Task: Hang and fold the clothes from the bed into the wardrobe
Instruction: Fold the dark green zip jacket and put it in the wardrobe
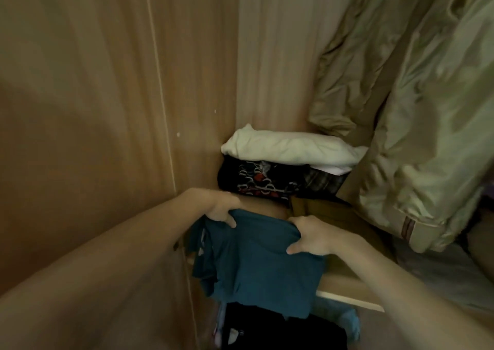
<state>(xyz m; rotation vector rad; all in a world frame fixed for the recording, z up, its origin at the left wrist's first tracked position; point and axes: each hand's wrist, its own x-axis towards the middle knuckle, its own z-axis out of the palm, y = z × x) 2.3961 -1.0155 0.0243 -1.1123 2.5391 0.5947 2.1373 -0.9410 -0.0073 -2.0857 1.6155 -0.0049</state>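
Gripping the far edge of the folded teal garment (256, 264), the left hand (222, 208) and right hand (311, 236) each pinch a corner, thumbs on top, seemingly to keep the fold flat; it hangs over the wardrobe shelf's (347, 293) front edge, near the stacked clothes (280, 168) in the back corner.

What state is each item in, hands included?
Folded teal cotton garment: held at its top edge, hanging over the shelf front.
Left hand: grips the garment.
Right hand: grips the garment.
White folded cloth: stacked atop a dark patterned folded garment.
Pale green shiny jacket: hanging.
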